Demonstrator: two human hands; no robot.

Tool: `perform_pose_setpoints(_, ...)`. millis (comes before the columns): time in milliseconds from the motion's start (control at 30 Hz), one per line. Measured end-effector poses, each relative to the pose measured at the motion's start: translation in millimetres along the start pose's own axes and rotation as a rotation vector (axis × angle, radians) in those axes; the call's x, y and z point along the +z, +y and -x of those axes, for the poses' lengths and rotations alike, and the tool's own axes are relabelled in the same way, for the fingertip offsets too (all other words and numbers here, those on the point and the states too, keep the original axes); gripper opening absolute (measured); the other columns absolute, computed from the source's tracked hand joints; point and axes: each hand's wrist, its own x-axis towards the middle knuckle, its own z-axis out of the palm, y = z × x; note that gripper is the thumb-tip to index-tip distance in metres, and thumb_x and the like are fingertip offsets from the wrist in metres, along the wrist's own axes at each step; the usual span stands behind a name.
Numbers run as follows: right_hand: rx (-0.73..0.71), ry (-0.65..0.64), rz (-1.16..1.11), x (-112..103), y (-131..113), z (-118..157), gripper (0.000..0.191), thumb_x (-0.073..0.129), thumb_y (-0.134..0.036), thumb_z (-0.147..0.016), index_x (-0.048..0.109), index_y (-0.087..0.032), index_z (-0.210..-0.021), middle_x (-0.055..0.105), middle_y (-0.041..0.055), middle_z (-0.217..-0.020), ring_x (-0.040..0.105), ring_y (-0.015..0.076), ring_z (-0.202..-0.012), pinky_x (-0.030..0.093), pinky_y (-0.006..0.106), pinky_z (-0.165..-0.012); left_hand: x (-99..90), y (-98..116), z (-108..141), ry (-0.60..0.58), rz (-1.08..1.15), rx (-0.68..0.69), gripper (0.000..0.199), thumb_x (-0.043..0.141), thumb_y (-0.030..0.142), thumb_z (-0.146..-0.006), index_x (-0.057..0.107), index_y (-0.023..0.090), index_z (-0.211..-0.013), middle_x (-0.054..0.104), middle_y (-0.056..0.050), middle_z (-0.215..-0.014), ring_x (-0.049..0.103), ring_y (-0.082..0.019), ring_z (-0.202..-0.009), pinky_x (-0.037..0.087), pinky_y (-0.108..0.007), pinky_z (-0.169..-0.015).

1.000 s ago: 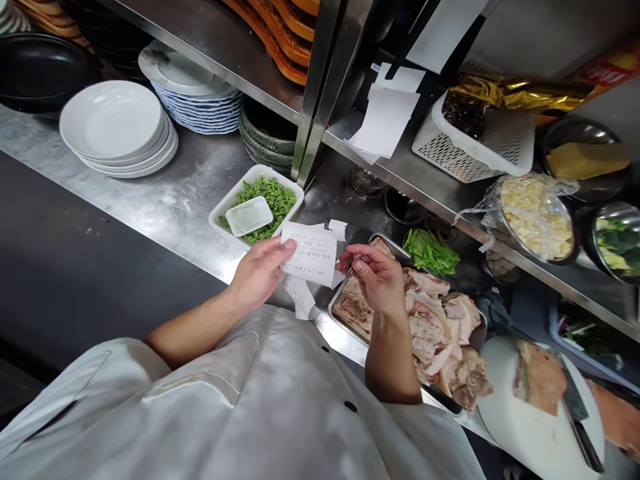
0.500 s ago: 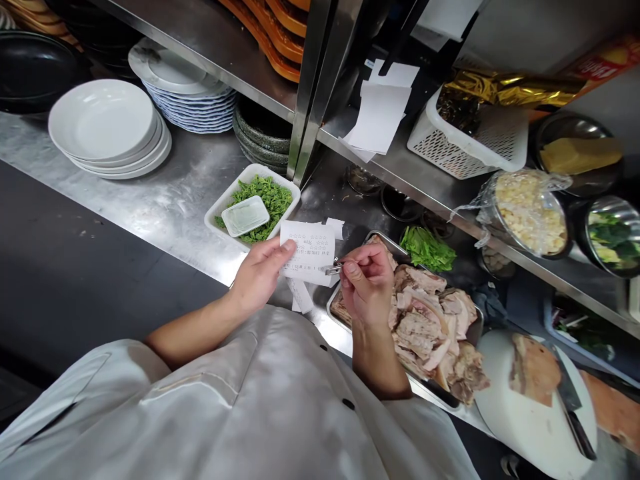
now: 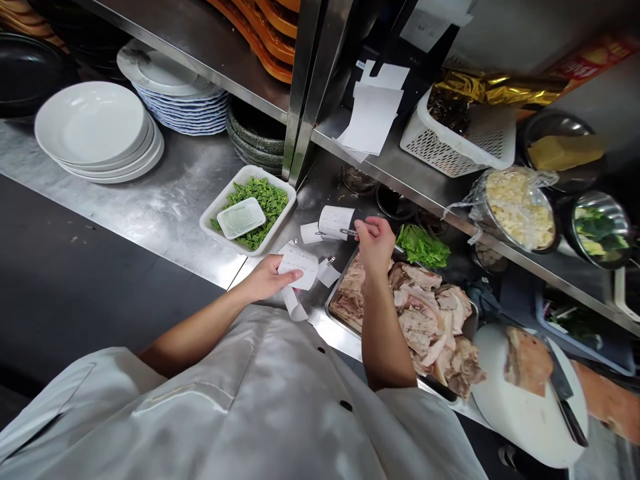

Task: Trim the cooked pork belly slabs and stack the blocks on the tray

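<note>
My left hand (image 3: 270,277) is closed on a printed paper slip (image 3: 301,261), thumb on top; another curled slip (image 3: 294,304) hangs below it. My right hand (image 3: 376,243) reaches farther forward over the counter, pinching a small metal clip (image 3: 349,232) at the edge of a second, curled printed slip (image 3: 334,219). Near these lie more clipped slips, one white slip (image 3: 310,233) behind and another slip (image 3: 329,273) between my hands. Under my right forearm is a metal tray (image 3: 345,328) of cooked meat pieces (image 3: 420,310).
A white tub (image 3: 204,219) of chopped greens with a small plastic box (image 3: 241,218) stands left. White plates (image 3: 95,127) are stacked farther left. A knife (image 3: 567,393) lies on a round white board (image 3: 520,427) at right. Overhead, a steel shelf (image 3: 390,167) carries a basket and bowls.
My right hand has moved forward, carrying a slip by its clip away from my left hand. The left hand has lowered slightly, still holding paper. More slips on the counter now show.
</note>
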Motion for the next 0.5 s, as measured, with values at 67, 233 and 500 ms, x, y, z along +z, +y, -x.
perform_pose_setpoints(67,-0.088,-0.007,0.301,-10.5,3.8,-17.1,0.066,0.074,-0.068,-0.082,0.062,-0.014,-0.118,0.074,0.0153,-0.102,0.068,0.0259,-0.083,0.052,0.04,-0.08,-1.6,8.6,4.6,0.025,0.051,-0.002,0.041,0.084,0.053,-0.079,0.078,0.014,-0.087,0.077,-0.008,-0.073,0.071,-0.019,-0.062,0.056,-0.027,-0.059)
perform_pose_setpoints(233,-0.446,0.176,0.7,-69.0,-47.6,-100.2,0.047,0.06,-0.051,-0.101,0.07,-0.009,-0.12,0.074,0.0201,-0.11,0.07,0.0245,-0.089,0.047,0.041,-0.084,-5.3,39.7,16.0,0.121,0.041,0.136,0.039,0.089,0.046,-0.076,0.081,0.017,-0.101,0.082,-0.01,-0.093,0.076,-0.026,-0.088,0.061,-0.032,-0.076)
perform_pose_setpoints(500,-0.428,0.394,0.898,-78.5,-108.3,-220.2,0.097,0.009,-0.058,-0.106,0.073,0.005,-0.071,0.068,0.0328,-0.126,0.074,0.0212,-0.101,0.032,0.049,-0.07,2.7,72.9,30.1,0.119,0.062,0.207,0.033,0.086,0.046,-0.081,0.084,0.015,-0.093,0.083,-0.012,-0.1,0.078,-0.025,-0.087,0.063,-0.034,-0.076)
